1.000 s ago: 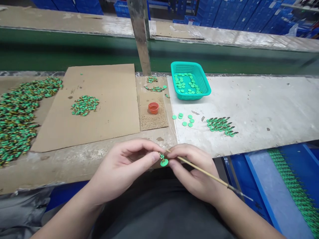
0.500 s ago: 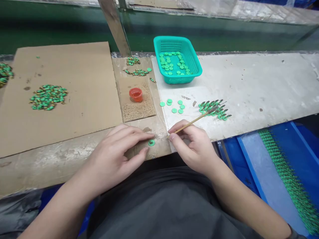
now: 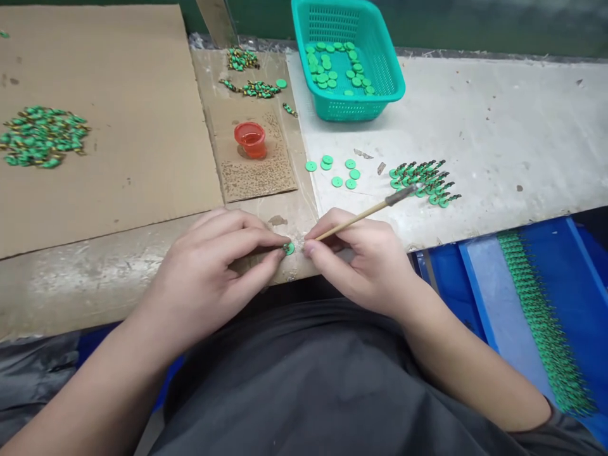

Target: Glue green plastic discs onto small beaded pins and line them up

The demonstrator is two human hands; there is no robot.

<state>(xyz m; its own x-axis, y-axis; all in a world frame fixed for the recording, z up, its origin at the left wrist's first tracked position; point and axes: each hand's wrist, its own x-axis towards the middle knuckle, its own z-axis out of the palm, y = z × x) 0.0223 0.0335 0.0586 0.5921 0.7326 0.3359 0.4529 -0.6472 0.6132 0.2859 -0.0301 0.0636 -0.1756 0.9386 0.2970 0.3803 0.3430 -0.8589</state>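
Observation:
My left hand [image 3: 216, 272] rests at the bench's near edge, its thumb and forefinger pinched on a small green disc [image 3: 288, 248]. My right hand [image 3: 365, 259] sits just right of the disc, fingers closed on a thin wooden brush [image 3: 365, 211] whose dark tip points up and right toward a cluster of green pieces with dark stems [image 3: 422, 182]. Several loose green discs [image 3: 338, 172] lie beyond my right hand. A small orange cup [image 3: 250, 139] stands on a stained cardboard scrap behind my hands.
A teal basket [image 3: 380, 63] with several green discs stands at the back. A large cardboard sheet [image 3: 118, 158] on the left carries a heap of green and gold parts [image 3: 40, 136]. Blue trays [image 3: 522, 304] with a row of green parts lie lower right.
The view has tilted down and closer. My left fingers have closed on the green disc at the bench edge, and my right hand has shifted slightly left beside it with the brush.

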